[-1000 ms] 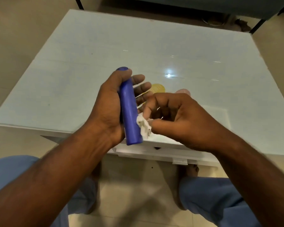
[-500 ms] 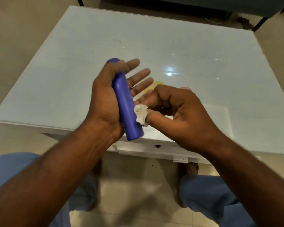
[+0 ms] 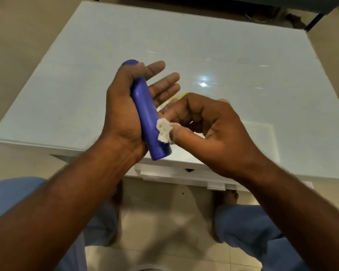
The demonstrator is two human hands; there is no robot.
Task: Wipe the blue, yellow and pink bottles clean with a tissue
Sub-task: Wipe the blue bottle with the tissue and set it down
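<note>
My left hand [image 3: 123,112] holds the blue bottle [image 3: 147,114] tilted above the table's near edge. The thumb curls over the bottle's upper part and the fingers stretch straight out behind it. My right hand [image 3: 209,132] pinches a small crumpled white tissue [image 3: 163,130] and presses it against the lower right side of the bottle. Only a sliver of the yellow bottle [image 3: 182,94] and a bit of the pink bottle [image 3: 223,100] show on the table behind my right hand.
The white glass-topped table [image 3: 243,45] fills the upper view. A white drawer front [image 3: 176,173] sits under its near edge. My knees in blue trousers [image 3: 249,222] and the tiled floor lie below. Dark metal legs stand beyond the far edge.
My left fingers have uncurled from round the blue bottle and now stretch straight out behind it. The bottle and both hands have risen a little in view. The tissue stays on the bottle's lower part.
</note>
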